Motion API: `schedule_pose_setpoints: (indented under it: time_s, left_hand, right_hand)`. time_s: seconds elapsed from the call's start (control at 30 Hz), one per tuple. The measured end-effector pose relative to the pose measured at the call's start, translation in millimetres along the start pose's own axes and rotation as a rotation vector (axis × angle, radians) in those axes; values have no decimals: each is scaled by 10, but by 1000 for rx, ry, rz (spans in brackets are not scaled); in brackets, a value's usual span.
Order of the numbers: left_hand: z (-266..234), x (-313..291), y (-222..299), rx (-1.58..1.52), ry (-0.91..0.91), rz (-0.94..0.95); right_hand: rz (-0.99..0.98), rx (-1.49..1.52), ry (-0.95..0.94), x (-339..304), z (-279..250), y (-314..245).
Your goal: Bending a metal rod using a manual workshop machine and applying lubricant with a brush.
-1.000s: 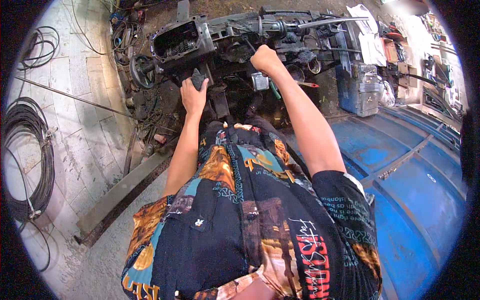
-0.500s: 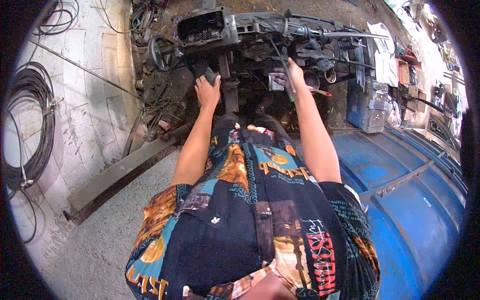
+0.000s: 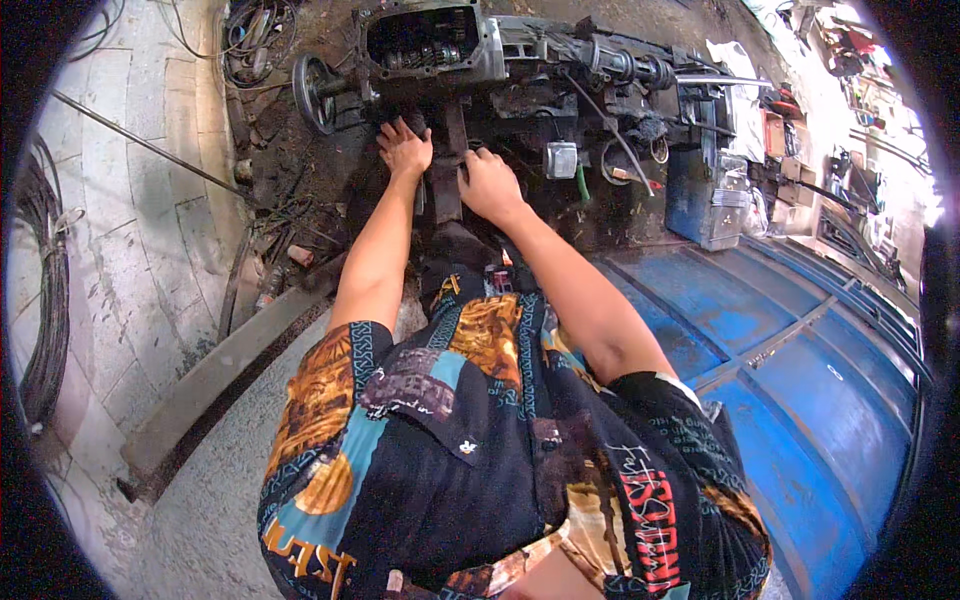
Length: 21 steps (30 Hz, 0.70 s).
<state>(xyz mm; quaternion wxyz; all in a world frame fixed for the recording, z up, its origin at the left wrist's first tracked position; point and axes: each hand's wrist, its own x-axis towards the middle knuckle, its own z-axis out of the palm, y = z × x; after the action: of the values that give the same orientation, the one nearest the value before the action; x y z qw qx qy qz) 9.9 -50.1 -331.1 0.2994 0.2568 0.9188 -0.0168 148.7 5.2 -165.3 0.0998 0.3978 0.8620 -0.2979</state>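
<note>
A blue sheet [image 3: 750,290], ribbed and scuffed, spread over the floor to the right. Beyond the person's lap, the long dark machine [image 3: 540,42] ran across the upper middle of the view. A beam [image 3: 215,405] lay aslant at lower left, and a cable coil [image 3: 45,300] hung by the left edge. At the machine's left end sat the housing [image 3: 430,84], just ahead of the hands, its top open and gears visible inside. A blue toolbox [image 3: 705,205] stood beside the machine's right end.

Both forearms stretched forward, the left fairly straight, the right slanting inward from a bent elbow so that the hands came close together, just apart. A dark post [image 3: 455,130] dropped from below the housing between them. The handwheel [image 3: 316,94] stuck out at the housing's left.

The left hand [image 3: 406,152] was open, back upward, fingers fanned toward the housing's underside; contact there could not be made out. The right hand [image 3: 489,184] was half curled, knuckles up, right beside the post; its fingertips were hidden, so whether it gripped anything could not be told. Right of it were a silver block [image 3: 561,160] and, smallest, a red handle [image 3: 655,186].
</note>
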Motion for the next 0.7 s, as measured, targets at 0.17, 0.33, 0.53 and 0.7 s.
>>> schedule_pose_setpoints:
  time_s: [0.17, 0.33, 0.53, 0.7]
  left_hand:
    - [-258, -303, 228, -37, -53, 24]
    - [-125, -500, 28, 78, 253, 380]
    - [-97, -253, -6, -65, 170, 252]
    - [-181, -127, -44, -143, 103, 219]
  right_hand:
    - [85, -50, -52, 77, 30, 143]
    - [77, 4, 10, 64, 26, 107]
    - [83, 84, -56, -3, 22, 194]
    - [73, 98, -31, 4, 36, 227]
